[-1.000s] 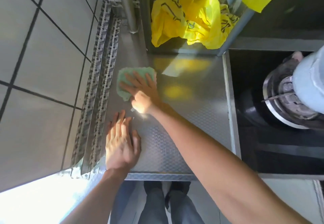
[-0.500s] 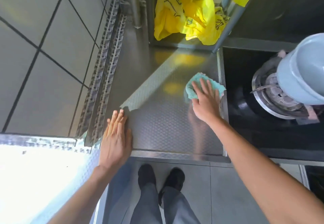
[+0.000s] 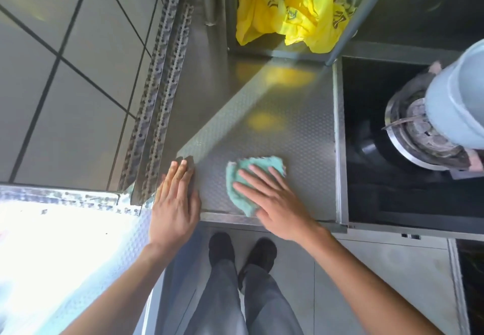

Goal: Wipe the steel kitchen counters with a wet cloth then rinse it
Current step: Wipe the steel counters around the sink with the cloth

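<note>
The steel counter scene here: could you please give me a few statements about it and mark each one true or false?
1. The right hand presses flat on the crumpled teal wiping cloth. True.
2. The left hand holds a second cloth. False: it lies flat and empty on the textured steel counter.
3. The crumpled yellow plastic bag sits at the counter's back, away from the cloth. True.
4. The cloth lies on the round gas burner. False: it is on the counter, left of the burner.
</note>
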`<state>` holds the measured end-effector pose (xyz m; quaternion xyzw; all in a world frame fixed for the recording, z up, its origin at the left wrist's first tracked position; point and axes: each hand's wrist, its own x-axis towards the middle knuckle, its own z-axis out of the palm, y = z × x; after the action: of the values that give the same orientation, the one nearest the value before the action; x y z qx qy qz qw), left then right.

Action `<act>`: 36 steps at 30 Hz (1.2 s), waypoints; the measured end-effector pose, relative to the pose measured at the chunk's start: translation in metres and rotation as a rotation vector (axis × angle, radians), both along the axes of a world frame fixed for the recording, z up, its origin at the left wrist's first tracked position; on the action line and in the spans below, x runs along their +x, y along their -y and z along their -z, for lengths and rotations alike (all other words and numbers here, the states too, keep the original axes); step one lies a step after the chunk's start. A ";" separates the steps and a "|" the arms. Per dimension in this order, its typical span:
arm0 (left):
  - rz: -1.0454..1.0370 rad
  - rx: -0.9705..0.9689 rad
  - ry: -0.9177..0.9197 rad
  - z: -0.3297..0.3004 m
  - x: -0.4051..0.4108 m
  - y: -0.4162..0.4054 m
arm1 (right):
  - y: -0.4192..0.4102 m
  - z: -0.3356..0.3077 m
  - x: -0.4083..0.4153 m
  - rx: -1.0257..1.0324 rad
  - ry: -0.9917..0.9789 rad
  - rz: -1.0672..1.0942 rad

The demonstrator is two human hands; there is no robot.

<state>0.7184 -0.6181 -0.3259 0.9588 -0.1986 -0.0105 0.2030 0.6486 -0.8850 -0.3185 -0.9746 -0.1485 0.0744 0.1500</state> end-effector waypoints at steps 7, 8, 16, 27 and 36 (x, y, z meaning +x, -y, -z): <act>0.012 0.007 0.046 0.012 0.000 -0.003 | 0.063 -0.009 -0.028 -0.003 -0.077 0.564; 0.014 0.004 0.053 0.014 0.000 -0.004 | 0.048 -0.008 -0.006 -0.013 -0.055 0.667; 0.028 -0.012 0.062 0.016 0.001 -0.004 | -0.093 -0.006 0.053 0.049 -0.005 0.307; 0.044 -0.022 -0.070 -0.008 -0.002 -0.005 | 0.036 -0.043 -0.068 0.000 -0.231 0.305; 0.011 -0.080 -0.351 -0.058 0.007 -0.030 | 0.050 -0.101 -0.045 0.217 -0.198 0.576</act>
<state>0.7256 -0.5884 -0.2678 0.9322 -0.1658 -0.1711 0.2725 0.6038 -0.9349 -0.2175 -0.9429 0.1415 0.1072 0.2818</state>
